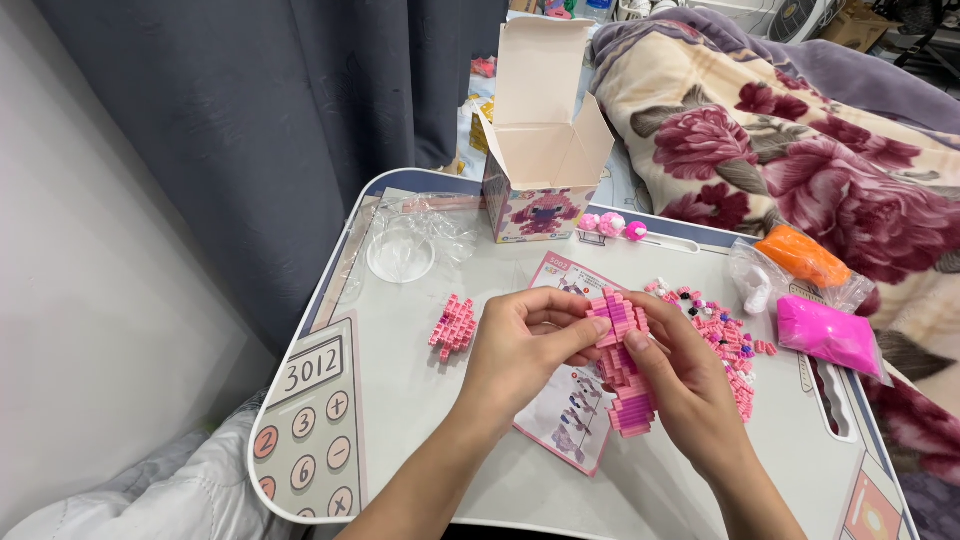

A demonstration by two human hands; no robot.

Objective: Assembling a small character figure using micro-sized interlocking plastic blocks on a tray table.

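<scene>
Two hands meet over the middle of the white lap bench [420, 400], and both are on the same thing: a tall pink figure built of small plastic bricks [622, 365]. The left hand [520, 350] pinches the figure's upper part, thumb against its top edge, fingers curled behind. The right hand [690, 385] wraps the lower half, thumb pressed to the front, so both grips are closed on the build. The figure stands roughly upright, just above a printed instruction leaflet [565, 425] lying flat on the bench.

Left of the hands sits a small pink brick sub-assembly [453, 326], well apart from them. To the right, a loose heap of pink, white and black bricks [725, 340] is spread on the surface. Beyond that, a clear bag holds orange clay [803, 256], and another holds a bright magenta block [826, 333].

At the back, a small cardboard box [540, 190] stands with flaps open; its inside is hidden from view. Beside it lies a clear round plastic dish [400, 255], nothing visible in it, with crumpled clear wrapping behind.
</scene>
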